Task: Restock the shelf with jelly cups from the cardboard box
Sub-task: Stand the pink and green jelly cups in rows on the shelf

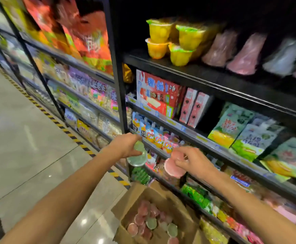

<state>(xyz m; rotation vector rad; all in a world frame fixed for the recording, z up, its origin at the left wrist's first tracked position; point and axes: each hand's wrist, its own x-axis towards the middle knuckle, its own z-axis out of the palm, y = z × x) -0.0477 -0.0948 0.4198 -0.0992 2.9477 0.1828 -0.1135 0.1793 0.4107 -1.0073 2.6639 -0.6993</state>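
- Cups in transit: left hand (pixel 128 147) grips a green jelly cup (pixel 138 156), fingers curled round its body; right hand (pixel 191 160) pinches a pink jelly cup (pixel 174 167) by the rim, with its wide face turned toward the camera.
- Both cups hang in the air in front of the lower shelves, above the cardboard box (pixel 154 213) on the floor. The box still holds a pile of pink and green cups, so plenty of the restock looks undone.
- Likely target is the upper shelf (pixel 187 73), where yellow jelly cups (pixel 168 41) sit stacked two high and pink pouches (pixel 232 51) lie to their right. The exact slot cannot be told; the frame is motion-blurred.
- Doing it well: the person lifts one cup at a time past the shelf lip, not both at once, so neither clips the black edge.
- The person turns the pink cup lid-up before setting it down; a rim pinch is weak, so the fingers should shift under the base.
- The person seats each cup flat and fully behind the lip, beside the yellow stack, not touching it, since that stack looks easy to topple.
- The person keeps the colours grouped and the labels facing front.
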